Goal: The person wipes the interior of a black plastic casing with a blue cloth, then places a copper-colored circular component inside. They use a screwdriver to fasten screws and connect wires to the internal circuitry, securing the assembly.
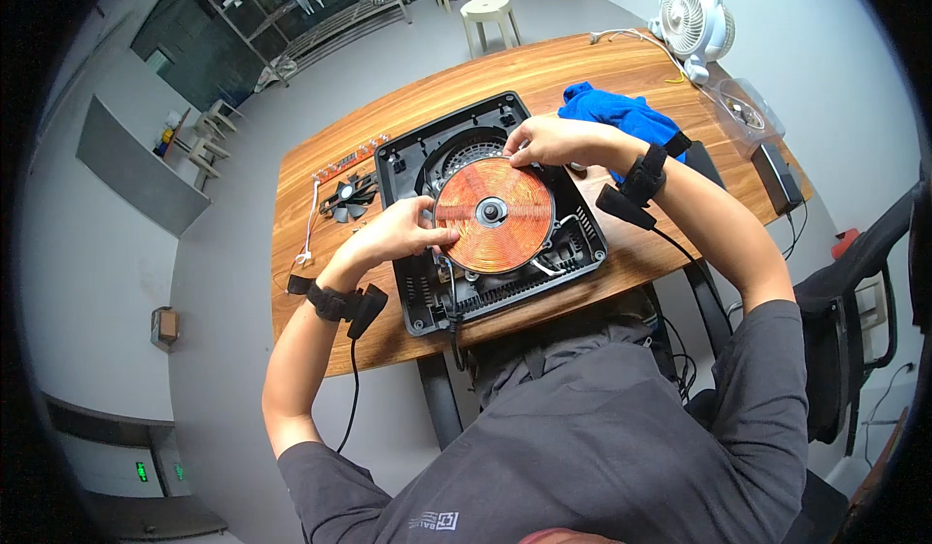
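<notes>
1. Covering much of the black housing's [419, 303] inside, the copper coil [495, 243] sits over its middle.
2. The left hand [393, 233] pinches the coil's left edge, the right hand [558, 141] its far edge, probably steadying it from two sides.
3. Left of the housing, a fan rotor [348, 197] lies on the wooden table [437, 98]; right, blue cloth [621, 112].
4. Well beyond the housing, a stool [488, 8] stands on grey floor [223, 292].

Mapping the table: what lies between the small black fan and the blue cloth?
The black housing, with the copper coil and right hand over it; the head view shows this.
</notes>
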Tool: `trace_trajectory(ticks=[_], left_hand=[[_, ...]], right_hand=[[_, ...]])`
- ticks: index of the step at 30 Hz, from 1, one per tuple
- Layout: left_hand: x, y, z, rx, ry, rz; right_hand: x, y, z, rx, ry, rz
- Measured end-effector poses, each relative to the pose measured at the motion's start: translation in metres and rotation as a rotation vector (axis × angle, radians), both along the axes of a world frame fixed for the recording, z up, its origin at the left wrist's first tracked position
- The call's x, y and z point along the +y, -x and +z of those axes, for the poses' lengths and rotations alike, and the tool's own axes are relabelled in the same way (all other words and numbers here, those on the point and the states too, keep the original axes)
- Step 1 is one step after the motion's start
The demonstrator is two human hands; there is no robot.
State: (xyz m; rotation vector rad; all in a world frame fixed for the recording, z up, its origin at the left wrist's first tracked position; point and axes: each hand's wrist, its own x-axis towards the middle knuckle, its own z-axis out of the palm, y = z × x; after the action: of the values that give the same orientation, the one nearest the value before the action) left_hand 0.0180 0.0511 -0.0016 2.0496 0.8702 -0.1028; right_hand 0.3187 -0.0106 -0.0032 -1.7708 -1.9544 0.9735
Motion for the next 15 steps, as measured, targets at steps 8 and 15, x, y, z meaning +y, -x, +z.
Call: trace_trajectory(ticks=[8,15], left_hand=[[-0.001,0.001,0.002,0.068,-0.225,-0.018],[0.004,0.003,-0.005,0.089,-0.232,-0.012]], right_hand=[[-0.002,0.01,0.001,-0.02,0.011,0.069],[0.014,0.004,-0.015,0.0,-0.06,0.111]])
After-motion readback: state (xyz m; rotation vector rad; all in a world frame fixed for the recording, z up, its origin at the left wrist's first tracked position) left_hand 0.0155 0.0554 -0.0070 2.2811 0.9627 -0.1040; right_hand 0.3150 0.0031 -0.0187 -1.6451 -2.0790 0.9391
